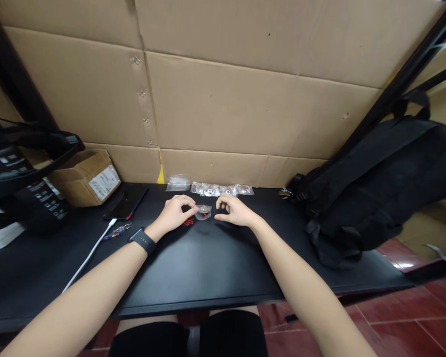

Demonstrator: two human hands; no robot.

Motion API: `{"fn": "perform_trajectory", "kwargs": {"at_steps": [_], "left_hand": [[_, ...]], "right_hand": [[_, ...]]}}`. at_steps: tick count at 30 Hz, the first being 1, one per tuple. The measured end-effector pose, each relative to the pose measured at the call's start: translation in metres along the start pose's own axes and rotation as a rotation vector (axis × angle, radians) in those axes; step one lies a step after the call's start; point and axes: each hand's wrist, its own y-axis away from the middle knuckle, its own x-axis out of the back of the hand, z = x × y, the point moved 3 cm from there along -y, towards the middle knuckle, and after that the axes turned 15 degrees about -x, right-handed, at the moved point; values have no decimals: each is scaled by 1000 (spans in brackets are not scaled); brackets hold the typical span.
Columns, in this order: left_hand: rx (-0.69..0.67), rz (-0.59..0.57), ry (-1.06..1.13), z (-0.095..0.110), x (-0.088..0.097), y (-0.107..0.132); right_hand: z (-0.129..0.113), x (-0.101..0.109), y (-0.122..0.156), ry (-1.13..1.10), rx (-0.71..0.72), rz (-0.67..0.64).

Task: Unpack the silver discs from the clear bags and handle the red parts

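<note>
My left hand [177,212], with a dark watch on its wrist, pinches the edge of a small clear plastic bag [203,212]. Something red and silvery shows inside the bag, too small to name. Just right of the bag, my right hand [233,210] is apart from it, thumb and fingers spread with nothing visible between them. A red cord [188,222] lies on the table under my left fingers. Behind my hands, several similar filled bags [222,190] lie in a row, with a stack of clear plastic bags [178,183] to their left.
On the left of the black table [208,267] are a phone [126,203] with a white cable [89,258], a keychain [117,231], an open cardboard box [87,178] and a black bag [40,193]. A black backpack [382,183] leans at right. Cardboard [223,109] walls the back.
</note>
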Motion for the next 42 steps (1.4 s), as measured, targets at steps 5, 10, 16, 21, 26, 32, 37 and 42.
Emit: {"fn": "perform_trajectory", "kwargs": {"at_steps": [5,10,16,21,26,32,37,42], "left_hand": [[-33,-19,-28,-2,1,0],[-22,-69,-73,-1,4,0],[73,-78,-108,3,-5,0],[111,-13,-247,6,-11,-4],[35,-16,-148,7,-10,-3],[-2,-87,-51,5,-8,3],[57,22,56,6,-6,1],[95,77,190,7,-6,2]], "right_hand": [[-10,-13,-1,24,23,28],[-12,-8,-3,-38,59,-1],[5,-10,-7,-3,-161,114],[-16,-12,-2,113,-38,264],[-28,-19,4,250,-38,58],[-22,-15,2,48,-148,50],[-18,-15,3,-140,-188,27],[-8,-12,-2,-327,-212,113]]}}
